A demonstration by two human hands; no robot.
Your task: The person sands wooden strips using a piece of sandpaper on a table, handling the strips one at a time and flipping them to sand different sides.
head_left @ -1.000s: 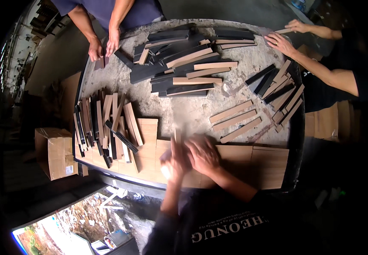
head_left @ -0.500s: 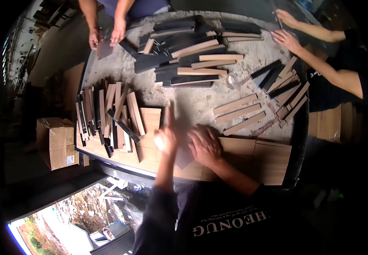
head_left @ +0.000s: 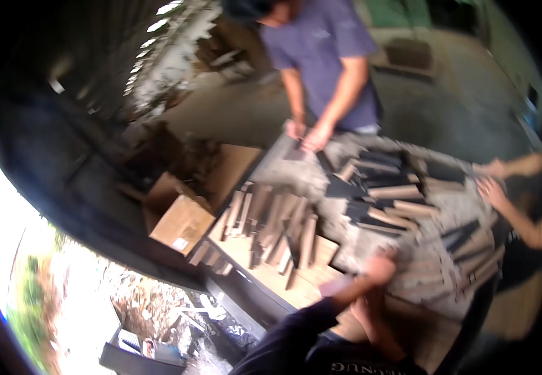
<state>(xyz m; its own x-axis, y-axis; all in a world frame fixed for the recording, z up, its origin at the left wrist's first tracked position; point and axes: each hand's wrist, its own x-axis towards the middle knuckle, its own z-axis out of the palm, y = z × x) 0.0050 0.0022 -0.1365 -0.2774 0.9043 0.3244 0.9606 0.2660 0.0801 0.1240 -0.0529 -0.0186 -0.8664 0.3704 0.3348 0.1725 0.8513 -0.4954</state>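
Note:
My left hand (head_left: 380, 266) reaches out over the near side of the table, smeared by motion, so its fingers do not show clearly. Closer to me, my right hand (head_left: 361, 309) is partly covered by my left forearm; its fingers are blurred too. Beside my left wrist a flat pinkish-grey piece (head_left: 332, 287) shows over the wood-coloured boards (head_left: 264, 265) along the near edge. Left of my hands lies a pile of narrow brown and black strips (head_left: 277, 222). More strips (head_left: 402, 190) lie in a heap beyond my hands.
Across the worn table (head_left: 346, 240), a person in a purple shirt (head_left: 324, 56) holds a small dark piece. Another person's hands (head_left: 493, 181) are at the right edge, near a further strip pile (head_left: 477, 247). A cardboard box (head_left: 183, 225) stands off the table's left side.
The view has swung left and up, so the table now sits lower right. My hands have come closer together, with my left forearm crossing in front of my right hand.

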